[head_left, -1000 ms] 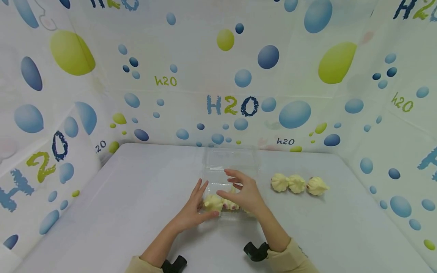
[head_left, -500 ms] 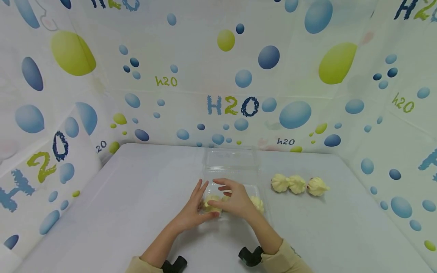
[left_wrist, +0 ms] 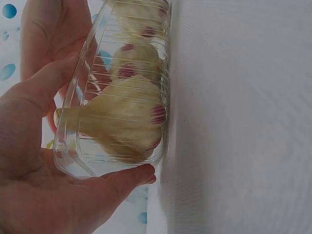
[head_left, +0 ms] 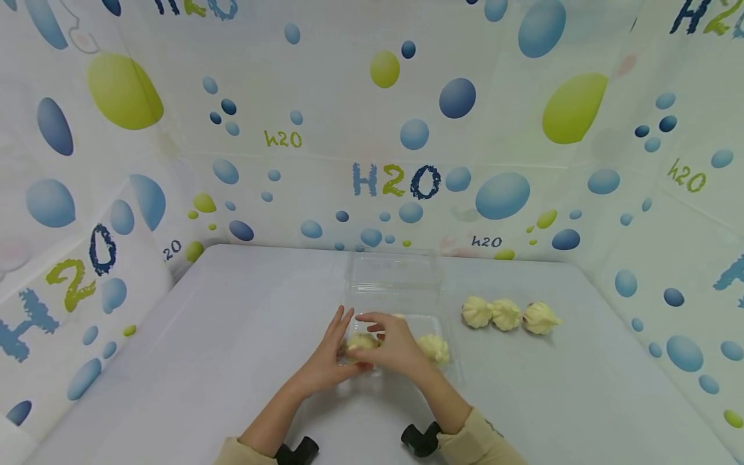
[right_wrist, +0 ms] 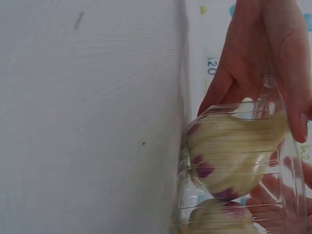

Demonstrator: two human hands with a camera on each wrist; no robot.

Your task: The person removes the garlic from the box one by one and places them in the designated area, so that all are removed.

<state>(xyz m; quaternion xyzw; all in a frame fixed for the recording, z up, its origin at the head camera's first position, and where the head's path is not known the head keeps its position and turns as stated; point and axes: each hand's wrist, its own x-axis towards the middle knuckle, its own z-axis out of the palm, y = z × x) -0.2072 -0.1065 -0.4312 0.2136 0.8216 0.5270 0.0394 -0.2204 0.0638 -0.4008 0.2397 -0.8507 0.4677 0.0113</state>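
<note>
A clear plastic clamshell box [head_left: 415, 316] sits mid-table, its lid [head_left: 395, 274] laid back behind it. My left hand [head_left: 328, 361] grips the box's left end; in the left wrist view its thumb lies over the rim and its fingers [left_wrist: 131, 180] press the outer corner. Inside are pale yellow garlic bulbs with purple streaks. My right hand [head_left: 395, 345] reaches into the box, thumb and fingers curved round the left garlic bulb [head_left: 361, 342], whose neck points up at the rim. Another garlic bulb [head_left: 433, 349] shows at the right end. The right hand hides the box's middle.
Three more garlic bulbs lie in a row right of the box: one on the left [head_left: 476, 312], one in the middle [head_left: 506, 314] and one on the right [head_left: 540, 318]. The white table [head_left: 244, 310] ends at a bubble-printed backdrop [head_left: 325, 84].
My right hand has moved left and down, from over the middle of the box to the left garlic bulb, uncovering the right-hand bulb. The left hand has stayed at the box's end.
</note>
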